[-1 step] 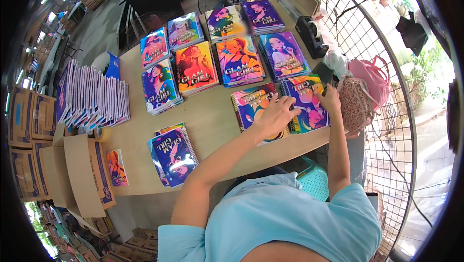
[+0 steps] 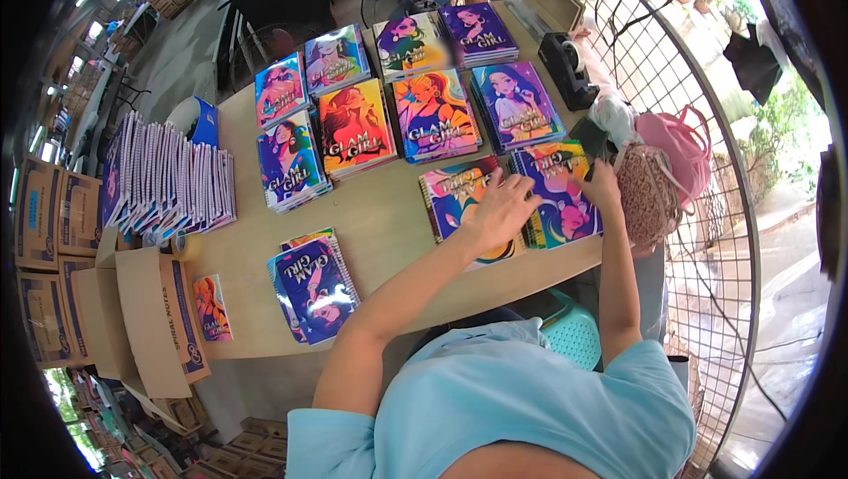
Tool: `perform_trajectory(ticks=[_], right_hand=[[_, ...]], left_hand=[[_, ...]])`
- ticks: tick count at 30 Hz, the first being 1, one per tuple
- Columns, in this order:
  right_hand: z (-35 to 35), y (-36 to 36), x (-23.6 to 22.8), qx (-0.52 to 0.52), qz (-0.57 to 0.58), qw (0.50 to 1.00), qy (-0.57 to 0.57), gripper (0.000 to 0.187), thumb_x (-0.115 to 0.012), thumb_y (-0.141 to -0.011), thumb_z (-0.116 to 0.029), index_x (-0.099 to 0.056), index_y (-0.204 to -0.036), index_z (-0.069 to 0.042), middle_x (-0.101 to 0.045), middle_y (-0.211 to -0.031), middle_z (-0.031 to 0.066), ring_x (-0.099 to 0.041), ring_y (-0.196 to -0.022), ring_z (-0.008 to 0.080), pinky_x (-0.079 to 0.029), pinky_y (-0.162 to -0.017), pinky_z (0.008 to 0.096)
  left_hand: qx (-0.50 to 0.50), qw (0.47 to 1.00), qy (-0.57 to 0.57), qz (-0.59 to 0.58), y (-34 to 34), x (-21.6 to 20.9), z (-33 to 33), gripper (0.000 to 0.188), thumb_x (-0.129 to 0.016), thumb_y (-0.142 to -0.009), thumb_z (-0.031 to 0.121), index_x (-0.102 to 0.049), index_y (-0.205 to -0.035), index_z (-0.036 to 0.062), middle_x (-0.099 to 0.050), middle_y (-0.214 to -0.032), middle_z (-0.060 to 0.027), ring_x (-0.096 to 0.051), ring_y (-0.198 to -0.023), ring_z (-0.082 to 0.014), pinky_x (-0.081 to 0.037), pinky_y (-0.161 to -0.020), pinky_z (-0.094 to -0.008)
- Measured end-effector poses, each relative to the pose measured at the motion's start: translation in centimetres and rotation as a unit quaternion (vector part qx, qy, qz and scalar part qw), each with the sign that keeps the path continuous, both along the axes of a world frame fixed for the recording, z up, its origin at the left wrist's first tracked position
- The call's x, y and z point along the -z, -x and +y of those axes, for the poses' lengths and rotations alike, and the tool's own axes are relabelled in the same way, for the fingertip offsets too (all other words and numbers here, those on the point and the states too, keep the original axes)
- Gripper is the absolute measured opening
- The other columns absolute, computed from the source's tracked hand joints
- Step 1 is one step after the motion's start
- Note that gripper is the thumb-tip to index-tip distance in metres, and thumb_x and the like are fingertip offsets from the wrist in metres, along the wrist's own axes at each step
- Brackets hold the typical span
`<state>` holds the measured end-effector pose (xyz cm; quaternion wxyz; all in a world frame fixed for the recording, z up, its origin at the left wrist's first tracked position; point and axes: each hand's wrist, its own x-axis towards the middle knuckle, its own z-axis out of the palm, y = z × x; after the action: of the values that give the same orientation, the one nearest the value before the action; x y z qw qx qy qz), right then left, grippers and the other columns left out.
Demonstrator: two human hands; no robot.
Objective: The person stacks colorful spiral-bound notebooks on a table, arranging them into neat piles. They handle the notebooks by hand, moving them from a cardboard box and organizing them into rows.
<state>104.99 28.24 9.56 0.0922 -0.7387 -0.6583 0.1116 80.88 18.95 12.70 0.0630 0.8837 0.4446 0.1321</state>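
Steadying the left notebook pile [image 2: 449,212] and right notebook pile [image 2: 564,212] near the worktop's [image 2: 389,201] front edge, press lightly, your left hand [image 2: 503,210] spread over one, right hand [image 2: 602,186] curled at the other's outer edge, though whether either grips is unclear.

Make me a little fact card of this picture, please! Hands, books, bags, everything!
Left hand: resting on the orange-and-yellow notebook
Right hand: at the right edge of the purple-and-yellow notebook
Farther back: eight notebook piles, bright covers up
Nearer, left: a small notebook pile
Far left: a leaning row of notebooks, spirals showing
Box: open cardboard box; its inside is hard to see
Bags: pink bag and patterned bag, on the right
Seat: turquoise stool
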Motion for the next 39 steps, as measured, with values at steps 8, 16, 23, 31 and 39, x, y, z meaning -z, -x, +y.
perform_trajectory(ticks=[8, 16, 23, 31, 39], right_hand=[[-1.4, 0.7, -2.2, -0.037, 0.082, 0.994, -0.070, 0.047, -0.075, -0.070, -0.021, -0.041, -0.098, -0.005, -0.061, -0.089, 0.0214, -0.059, -0.087, 0.0435, -0.045, -0.070, 0.0505], [-6.8, 5.8, -15.0, -0.179, 0.210, 0.938, -0.210, 0.035, -0.055, -0.088, -0.006, -0.044, -0.121, -0.003, -0.063, -0.091, 0.0214, -0.065, -0.086, 0.0321, -0.048, -0.071, 0.0402], [-16.0, 22.4, -12.8, -0.180, 0.683, 0.690, 0.161, 0.048, -0.062, -0.085, -0.014, -0.047, -0.128, -0.001, -0.060, -0.106, 0.0072, -0.057, -0.094, 0.0142, -0.046, -0.083, 0.0270], [-26.6, 39.8, 7.3, -0.243, 0.447, 0.823, 0.255, 0.081, -0.056, -0.089, -0.021, -0.003, -0.140, 0.011, -0.014, -0.146, 0.0282, -0.016, -0.138, 0.0310, -0.017, -0.112, 0.0356], [-16.0, 43.1, 1.4, -0.381, 0.438, 0.808, 0.099, 0.078, -0.062, -0.083, -0.019, -0.016, -0.143, -0.002, -0.028, -0.140, 0.0245, -0.028, -0.131, 0.0382, -0.028, -0.107, 0.0426]], left_hand=[[0.081, 0.991, -0.005, 0.105, 3.0, 2.4, 1.4, 0.044, -0.062, -0.076, 0.017, -0.056, -0.118, 0.0304, -0.031, -0.144, -0.0124, -0.027, -0.135, -0.0317, -0.016, -0.105, -0.0656], [-0.038, 0.993, -0.055, -0.100, 8.9, -4.8, -5.0, 0.034, -0.067, -0.071, 0.017, -0.059, -0.104, 0.0188, -0.063, -0.094, -0.0050, -0.060, -0.093, -0.0251, -0.043, -0.089, -0.0446], [-0.594, 0.709, -0.039, -0.378, 25.0, -3.4, -22.4, 0.029, -0.054, -0.092, 0.022, -0.059, -0.105, -0.0031, -0.064, -0.081, -0.0142, -0.059, -0.072, -0.0212, -0.046, -0.068, -0.0311], [-0.518, 0.680, 0.173, -0.489, 33.0, 5.6, -29.3, 0.076, -0.040, -0.097, 0.040, 0.003, -0.144, -0.0020, -0.005, -0.152, -0.0209, -0.007, -0.141, -0.0288, -0.010, -0.112, -0.0334], [-0.587, 0.720, 0.109, -0.354, 34.6, 1.8, -26.8, 0.066, -0.054, -0.090, 0.034, -0.027, -0.144, 0.0073, -0.010, -0.149, -0.0282, -0.011, -0.140, -0.0357, -0.017, -0.111, -0.0419]])
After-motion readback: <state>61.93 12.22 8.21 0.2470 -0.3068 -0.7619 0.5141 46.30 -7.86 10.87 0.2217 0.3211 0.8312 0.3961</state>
